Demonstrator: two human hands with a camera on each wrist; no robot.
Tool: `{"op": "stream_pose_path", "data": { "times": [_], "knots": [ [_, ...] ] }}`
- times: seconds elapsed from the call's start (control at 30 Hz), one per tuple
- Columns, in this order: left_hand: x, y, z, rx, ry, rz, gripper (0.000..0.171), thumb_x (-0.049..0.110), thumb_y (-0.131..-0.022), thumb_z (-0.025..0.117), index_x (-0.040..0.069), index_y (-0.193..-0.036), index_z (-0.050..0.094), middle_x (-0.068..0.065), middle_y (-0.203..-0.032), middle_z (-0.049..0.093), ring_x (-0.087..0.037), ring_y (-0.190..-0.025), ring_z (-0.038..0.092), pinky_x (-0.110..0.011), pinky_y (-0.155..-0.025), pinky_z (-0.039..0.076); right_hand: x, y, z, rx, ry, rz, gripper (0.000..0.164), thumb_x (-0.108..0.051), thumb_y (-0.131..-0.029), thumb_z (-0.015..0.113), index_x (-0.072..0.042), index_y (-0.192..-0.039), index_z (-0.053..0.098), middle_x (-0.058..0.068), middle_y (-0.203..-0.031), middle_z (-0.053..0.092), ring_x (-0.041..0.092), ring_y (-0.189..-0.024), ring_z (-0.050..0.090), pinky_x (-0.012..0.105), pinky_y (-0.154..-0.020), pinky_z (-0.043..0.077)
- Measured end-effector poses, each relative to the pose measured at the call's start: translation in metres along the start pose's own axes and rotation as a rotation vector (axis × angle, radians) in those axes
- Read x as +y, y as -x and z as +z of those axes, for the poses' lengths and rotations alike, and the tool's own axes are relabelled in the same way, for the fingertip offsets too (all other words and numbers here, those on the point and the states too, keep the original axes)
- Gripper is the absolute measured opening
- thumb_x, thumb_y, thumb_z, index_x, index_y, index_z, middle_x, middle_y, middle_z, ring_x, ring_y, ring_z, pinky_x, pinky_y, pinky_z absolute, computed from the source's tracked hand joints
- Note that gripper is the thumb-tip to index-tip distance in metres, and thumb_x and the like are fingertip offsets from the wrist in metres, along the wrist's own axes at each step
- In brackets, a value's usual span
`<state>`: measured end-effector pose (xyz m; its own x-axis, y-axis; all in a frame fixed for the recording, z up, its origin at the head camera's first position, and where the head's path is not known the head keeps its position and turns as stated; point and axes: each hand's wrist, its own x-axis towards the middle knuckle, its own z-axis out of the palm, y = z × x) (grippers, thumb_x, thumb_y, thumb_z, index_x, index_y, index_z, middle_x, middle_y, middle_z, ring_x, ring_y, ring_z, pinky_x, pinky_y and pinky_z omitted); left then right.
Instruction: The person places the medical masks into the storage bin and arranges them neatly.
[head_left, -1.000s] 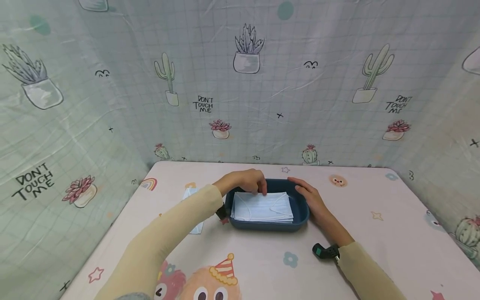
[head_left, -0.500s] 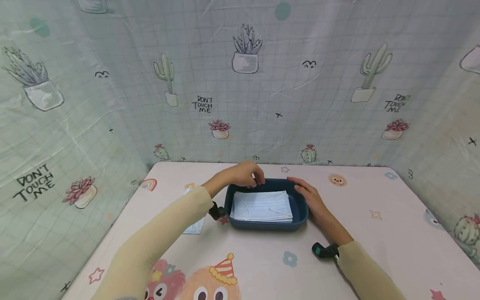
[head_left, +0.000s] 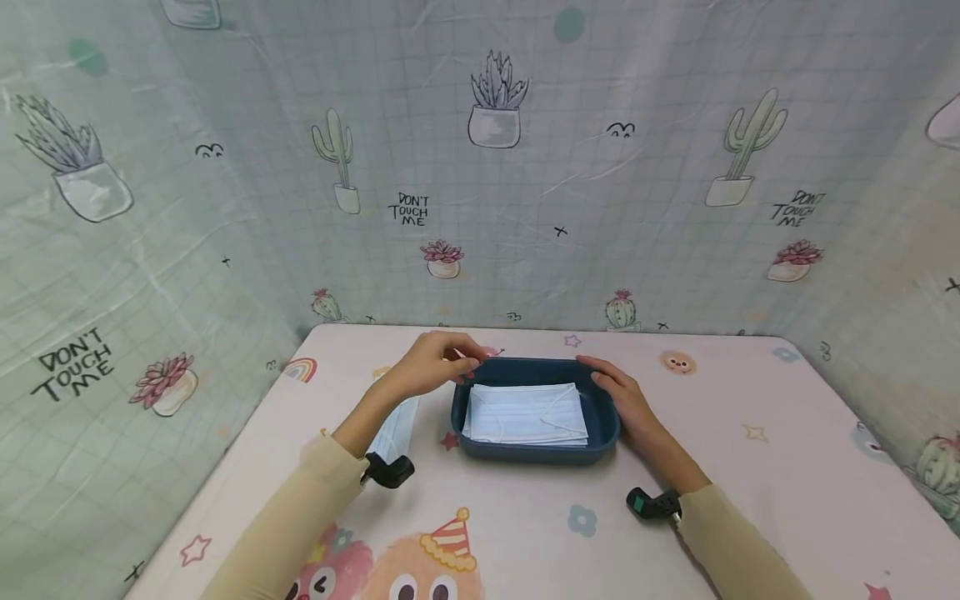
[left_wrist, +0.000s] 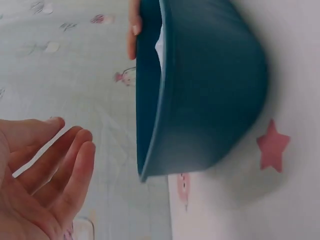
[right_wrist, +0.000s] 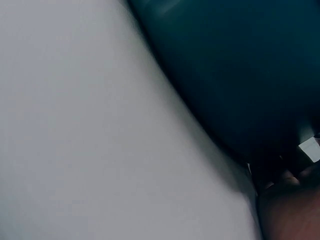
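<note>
Over the left end of a dark blue plastic box (head_left: 517, 454), my left hand (head_left: 438, 362) is held up with nothing in it. The left wrist view shows its loosely bent fingers (left_wrist: 75, 175) apart from the box wall. Inside the box lies a stack of light blue face masks (head_left: 525, 414) with white ear loops. My right hand (head_left: 626, 400) holds the box's right end, its thumb over the rim and its other fingers along the far right corner. Another light blue mask (head_left: 397, 429) lies on the table left of the box, partly hidden by my left arm.
The box stands on a pale pink table cover (head_left: 510, 517) printed with cartoon figures and stars. A grey-green curtain (head_left: 525, 208) with cactus drawings hangs behind the table and at both sides. Small black devices (head_left: 390, 472) are strapped to my wrists.
My left hand has moved left and lifted away from the mask stack, past the box's left rim. The stack and the box stay in place, and my right hand has not moved.
</note>
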<state>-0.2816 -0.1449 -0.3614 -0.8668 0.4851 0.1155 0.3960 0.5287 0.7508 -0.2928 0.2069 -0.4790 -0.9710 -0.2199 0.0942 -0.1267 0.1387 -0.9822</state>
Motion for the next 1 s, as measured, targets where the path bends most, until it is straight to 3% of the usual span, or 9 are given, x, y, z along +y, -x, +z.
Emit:
{"op": "stream_pose_path", "data": {
  "times": [0.13, 0.3, 0.53, 0.73, 0.87, 1.0],
  "knots": [
    [-0.019, 0.022, -0.011, 0.123, 0.080, -0.050, 0.025, 0.018, -0.102, 0.064, 0.006, -0.123, 0.072, -0.013, -0.116, 0.074, -0.025, -0.092, 0.075, -0.032, -0.078, 0.064, -0.002, 0.000, 0.000, 0.001, -0.013, -0.001, 0.043, -0.023, -0.111, 0.041, -0.011, -0.152, 0.051, 0.011, -0.163, 0.043, 0.029, -0.157, 0.029, 0.055, -0.131, 0.017],
    [-0.046, 0.048, -0.026, 0.228, 0.154, -0.127, 0.028, 0.021, -0.103, 0.063, 0.007, -0.126, 0.069, -0.018, -0.120, 0.073, -0.028, -0.098, 0.075, -0.031, -0.081, 0.064, 0.000, -0.001, 0.000, -0.005, -0.018, 0.004, 0.043, -0.019, -0.112, 0.040, -0.008, -0.152, 0.050, 0.011, -0.164, 0.042, 0.029, -0.157, 0.029, 0.053, -0.131, 0.016],
    [-0.072, 0.072, -0.039, 0.372, 0.223, -0.234, 0.034, 0.021, -0.104, 0.062, 0.001, -0.132, 0.065, -0.025, -0.125, 0.070, -0.027, -0.098, 0.074, -0.027, -0.082, 0.063, 0.000, -0.001, 0.000, 0.003, -0.010, 0.012, 0.044, -0.019, -0.112, 0.040, -0.009, -0.153, 0.050, 0.011, -0.164, 0.042, 0.030, -0.157, 0.029, 0.054, -0.131, 0.017],
    [-0.097, 0.080, -0.039, 0.381, 0.286, -0.299, 0.036, 0.016, -0.105, 0.060, -0.007, -0.132, 0.062, -0.028, -0.124, 0.070, -0.015, -0.090, 0.074, -0.026, -0.080, 0.063, 0.002, -0.002, 0.000, 0.003, -0.012, 0.015, 0.044, -0.019, -0.111, 0.040, -0.009, -0.153, 0.050, 0.011, -0.164, 0.043, 0.029, -0.157, 0.030, 0.053, -0.131, 0.016],
    [-0.108, 0.079, -0.040, 0.362, 0.249, -0.307, 0.036, 0.015, -0.106, 0.057, -0.008, -0.133, 0.061, -0.031, -0.125, 0.068, -0.028, -0.095, 0.075, -0.029, -0.081, 0.064, 0.000, -0.001, -0.001, 0.010, -0.007, 0.012, 0.044, -0.020, -0.111, 0.040, -0.009, -0.152, 0.050, 0.011, -0.164, 0.043, 0.030, -0.157, 0.029, 0.054, -0.131, 0.015],
    [-0.108, 0.084, -0.044, 0.347, 0.165, -0.320, 0.035, 0.015, -0.106, 0.056, -0.008, -0.132, 0.061, -0.031, -0.125, 0.068, -0.033, -0.098, 0.074, -0.036, -0.082, 0.064, -0.001, -0.001, 0.000, 0.010, -0.016, 0.016, 0.044, -0.020, -0.111, 0.040, -0.008, -0.152, 0.050, 0.011, -0.163, 0.043, 0.029, -0.157, 0.030, 0.053, -0.131, 0.016]
  ]
}}
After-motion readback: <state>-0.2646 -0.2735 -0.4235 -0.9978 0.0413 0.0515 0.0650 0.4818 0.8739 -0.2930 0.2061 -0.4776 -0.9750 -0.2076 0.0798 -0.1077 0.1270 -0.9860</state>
